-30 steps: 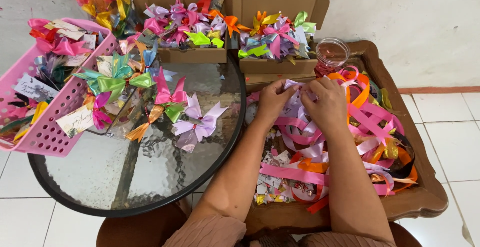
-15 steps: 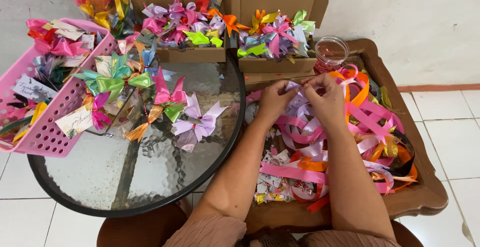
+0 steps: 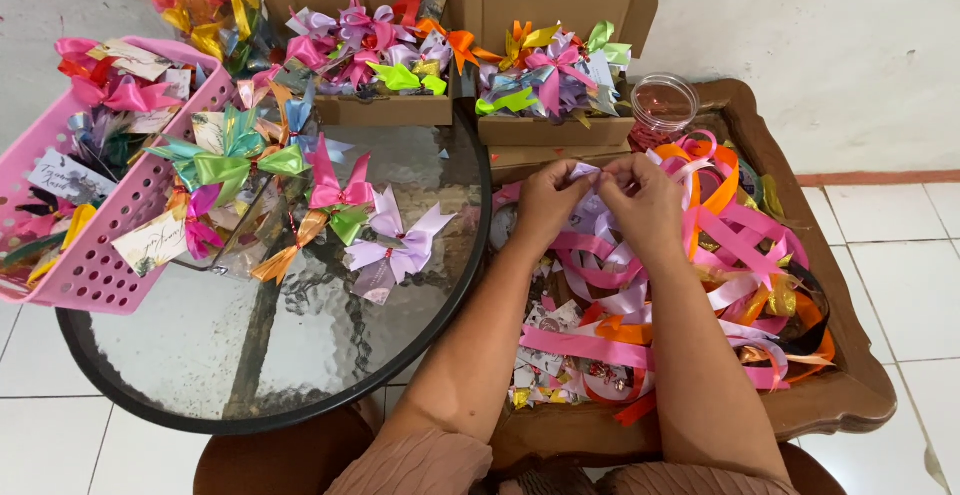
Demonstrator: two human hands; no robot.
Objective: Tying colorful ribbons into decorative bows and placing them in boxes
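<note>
At the lower right of the frame, a wooden tray is full of loose ribbons. Above its centre, the left hand and the right hand meet and pinch together a small lilac ribbon piece. Left of them, finished bows lie on the round glass surface. Farther, two cardboard boxes hold more bows.

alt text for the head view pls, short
Both hands, left hand and right hand, pinch a pale lilac ribbon over a wooden tray piled with loose ribbon strips. Left of it, a round glass table holds finished bows, a pink basket and two cardboard boxes of bows.
</note>
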